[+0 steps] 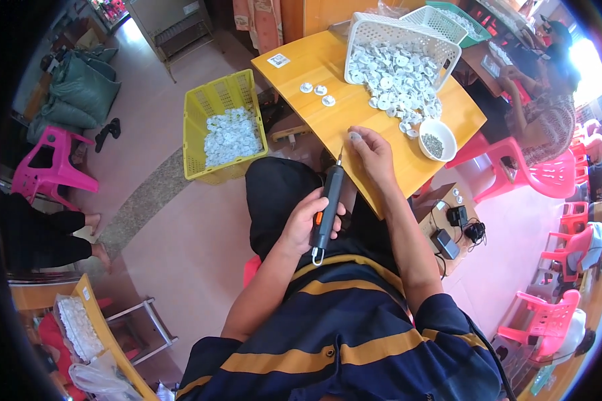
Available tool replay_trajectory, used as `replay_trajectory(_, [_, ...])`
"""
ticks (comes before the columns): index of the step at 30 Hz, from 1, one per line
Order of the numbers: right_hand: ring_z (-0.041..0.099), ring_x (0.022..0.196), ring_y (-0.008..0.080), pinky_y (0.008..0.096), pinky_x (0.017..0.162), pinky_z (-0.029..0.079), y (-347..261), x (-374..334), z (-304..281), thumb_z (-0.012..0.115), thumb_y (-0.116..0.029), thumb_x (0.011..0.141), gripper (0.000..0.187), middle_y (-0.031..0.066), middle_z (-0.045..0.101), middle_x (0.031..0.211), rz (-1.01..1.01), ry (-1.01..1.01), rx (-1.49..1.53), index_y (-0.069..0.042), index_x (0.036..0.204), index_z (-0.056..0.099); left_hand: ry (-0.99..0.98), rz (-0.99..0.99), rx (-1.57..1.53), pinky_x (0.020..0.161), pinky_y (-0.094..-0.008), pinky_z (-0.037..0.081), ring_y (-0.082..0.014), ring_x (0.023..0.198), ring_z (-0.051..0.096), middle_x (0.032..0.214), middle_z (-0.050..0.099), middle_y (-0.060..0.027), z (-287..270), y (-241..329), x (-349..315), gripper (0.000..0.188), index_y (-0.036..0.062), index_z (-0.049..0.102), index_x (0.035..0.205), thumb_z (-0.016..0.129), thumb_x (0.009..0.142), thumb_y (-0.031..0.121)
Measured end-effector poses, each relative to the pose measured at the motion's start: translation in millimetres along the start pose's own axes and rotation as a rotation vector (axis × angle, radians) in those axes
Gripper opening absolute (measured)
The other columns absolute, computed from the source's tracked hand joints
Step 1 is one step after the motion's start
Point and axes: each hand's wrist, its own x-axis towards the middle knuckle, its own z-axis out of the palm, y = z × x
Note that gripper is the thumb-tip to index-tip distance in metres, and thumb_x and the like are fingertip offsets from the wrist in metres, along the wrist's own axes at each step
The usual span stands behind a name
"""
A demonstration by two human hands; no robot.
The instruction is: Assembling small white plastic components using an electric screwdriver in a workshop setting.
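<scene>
My left hand point(306, 217) grips a dark electric screwdriver point(328, 208) with an orange switch, its tip pointing up toward the table edge. My right hand point(372, 155) rests on the yellow wooden table point(328, 117) and pinches a small white round plastic part point(354, 136) just beside the driver's tip. A white basket point(381, 30) lies tipped on the table, spilling a heap of white round parts point(398, 77). A small white bowl of screws point(435, 139) stands right of my right hand. Three loose white parts point(318, 92) lie farther left on the table.
A yellow crate point(197, 144) holding white parts stands on the floor to the left. Pink plastic chairs point(535, 174) stand at right, another point(47, 167) at left. A person sits at the far right point(548, 100); bare feet point(97, 234) show at left. Power adapters point(451, 234) lie on a low stool.
</scene>
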Motion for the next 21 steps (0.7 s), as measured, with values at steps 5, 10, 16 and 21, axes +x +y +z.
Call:
replay_trajectory(5, [0.069, 0.103, 0.0299, 0.0361, 0.088, 0.055, -6, 9, 3, 0.064, -0.003, 0.091, 0.025, 0.0160, 0.072, 0.114, -0.610, 0.062, -0.800, -0.006, 0.115, 0.072, 0.051, 0.038, 0.043, 0.059, -0.0302, 0.059, -0.0181, 0.073, 0.068, 0.100, 0.066, -0.0109, 2, 4, 0, 0.034, 0.0064, 0.048, 0.130, 0.049, 0.101, 0.023])
replay_trajectory(10, [0.067, 0.102, 0.0368, 0.0427, 0.090, 0.054, -10, 16, 15, 0.066, -0.005, 0.085, 0.021, 0.0168, 0.071, 0.114, -0.703, -0.047, -0.998, -0.006, 0.104, 0.075, 0.145, 0.040, 0.088, 0.059, -0.0290, 0.057, -0.0153, 0.070, 0.066, 0.096, 0.066, -0.0075, 5, 4, -1, 0.035, 0.0057, 0.052, 0.132, 0.050, 0.100, 0.022])
replay_trajectory(16, [0.065, 0.104, 0.0379, 0.0431, 0.092, 0.052, -11, 67, 33, 0.061, -0.007, 0.089, 0.018, 0.0153, 0.071, 0.114, -0.659, -0.124, -1.033, -0.006, 0.102, 0.074, 0.149, 0.057, 0.079, 0.059, -0.0305, 0.057, -0.0166, 0.070, 0.066, 0.095, 0.065, -0.0078, 4, 4, 1, 0.032, 0.0065, 0.053, 0.129, 0.051, 0.100, 0.021])
replay_trajectory(21, [0.063, 0.112, 0.0384, 0.0437, 0.096, 0.051, -8, 102, 51, 0.061, -0.010, 0.090, 0.021, 0.0166, 0.068, 0.123, -0.584, -0.211, -1.030, -0.006, 0.108, 0.072, 0.147, 0.058, 0.074, 0.058, -0.0309, 0.058, -0.0173, 0.071, 0.067, 0.097, 0.066, -0.0102, 2, 4, -5, 0.028, 0.0068, 0.048, 0.126, 0.049, 0.102, 0.021])
